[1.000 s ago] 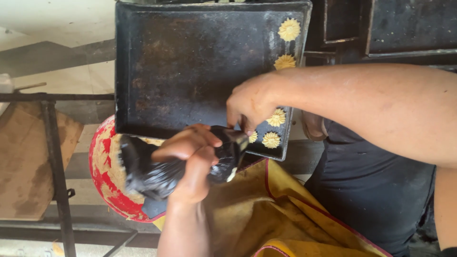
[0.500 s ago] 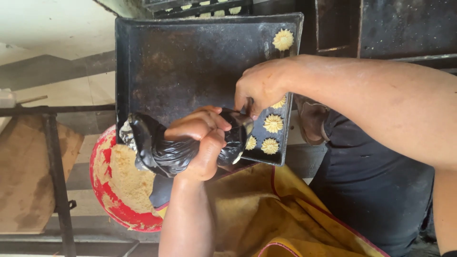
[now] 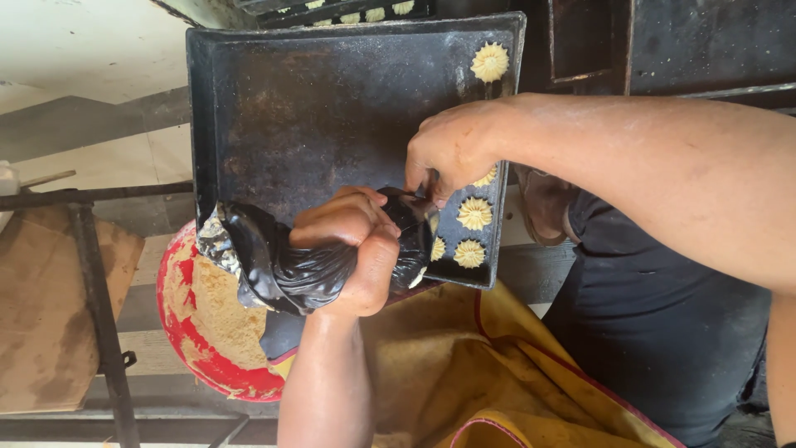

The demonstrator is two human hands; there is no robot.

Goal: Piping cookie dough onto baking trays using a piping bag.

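My left hand (image 3: 348,249) squeezes the twisted middle of a black piping bag (image 3: 274,265) smeared with pale dough. My right hand (image 3: 452,149) pinches the bag's nozzle end, which points down at a black baking tray (image 3: 332,108). Several star-shaped piped cookies (image 3: 474,213) lie in a row along the tray's edge nearest my body, just beside the nozzle. One more cookie (image 3: 490,61) sits alone at the tray's corner. Another is half hidden under my right fingers.
A red bowl of pale dough (image 3: 207,332) sits under the bag's tail. A yellow cloth (image 3: 464,373) covers my lap. A second tray with cookies (image 3: 365,12) lies beyond the first. A metal frame (image 3: 91,290) and brown board (image 3: 41,315) stand nearby.
Both hands and the bag have moved a little along the cookie row towards the lone corner cookie. My right hand now covers part of a cookie. Grips unchanged.
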